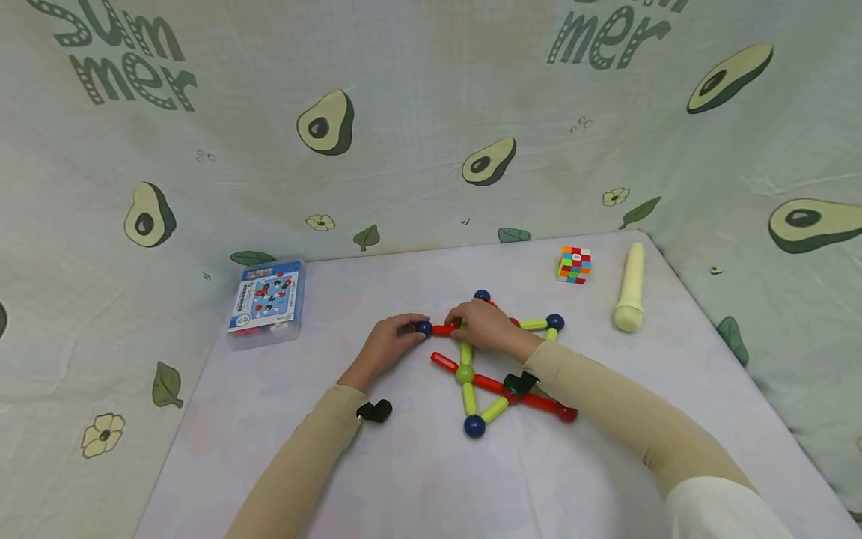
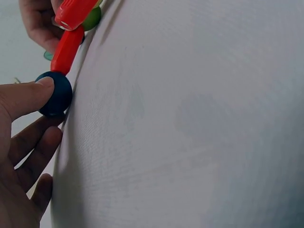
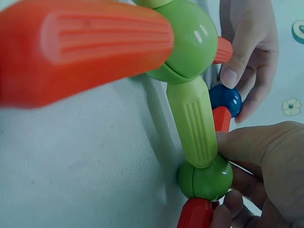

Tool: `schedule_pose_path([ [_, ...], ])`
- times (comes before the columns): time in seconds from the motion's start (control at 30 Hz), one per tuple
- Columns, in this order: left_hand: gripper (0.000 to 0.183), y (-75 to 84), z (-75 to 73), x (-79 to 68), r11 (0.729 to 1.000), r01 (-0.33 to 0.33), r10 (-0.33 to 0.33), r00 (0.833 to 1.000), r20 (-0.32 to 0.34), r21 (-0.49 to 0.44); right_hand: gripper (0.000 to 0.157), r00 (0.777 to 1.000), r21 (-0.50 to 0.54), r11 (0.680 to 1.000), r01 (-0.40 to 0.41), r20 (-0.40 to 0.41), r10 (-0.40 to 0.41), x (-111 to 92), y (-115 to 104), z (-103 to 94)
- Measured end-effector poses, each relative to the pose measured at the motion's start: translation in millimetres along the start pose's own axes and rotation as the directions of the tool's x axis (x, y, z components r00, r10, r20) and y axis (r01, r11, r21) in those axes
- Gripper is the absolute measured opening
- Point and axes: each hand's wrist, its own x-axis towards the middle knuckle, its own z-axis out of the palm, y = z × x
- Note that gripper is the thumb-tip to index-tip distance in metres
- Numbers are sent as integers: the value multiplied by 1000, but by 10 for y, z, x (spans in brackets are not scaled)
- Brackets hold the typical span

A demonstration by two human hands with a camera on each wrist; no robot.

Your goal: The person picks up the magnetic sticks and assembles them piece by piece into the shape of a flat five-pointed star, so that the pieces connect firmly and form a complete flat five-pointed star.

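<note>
On the table lies a magnetic stick-and-ball structure made of red rods, yellow-green rods and coloured balls. At its left end, my left hand (image 1: 390,340) pinches a dark blue ball (image 2: 56,95) between thumb and fingers. A red rod (image 1: 442,330) joins that ball to a green ball (image 3: 206,178). My right hand (image 1: 486,326) grips around this green ball, its thumb by the red rod; in the head view it covers part of the structure. Nearer me, another green ball (image 1: 465,374) connects several rods, and a second blue ball (image 1: 474,426) forms the near corner.
A clear plastic box with a printed blue-and-white label (image 1: 266,303) sits at the back left. At the back right are a puzzle cube (image 1: 575,265) and a pale yellow microphone-shaped object (image 1: 630,288). A printed cloth (image 1: 417,67) hangs behind the table.
</note>
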Motion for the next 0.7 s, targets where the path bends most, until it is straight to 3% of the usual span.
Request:
schedule_pose_path([
  [0.4, 40, -4, 13, -14, 1000, -17, 17, 1000, 0, 4, 28, 1000, 20, 1000, 23, 7, -23, -12, 28, -17],
  [0.7, 42, 1, 21, -21, 999, 13, -13, 1000, 4, 45, 25, 997, 70, 996, 59, -45, -56, -121, 74, -66],
])
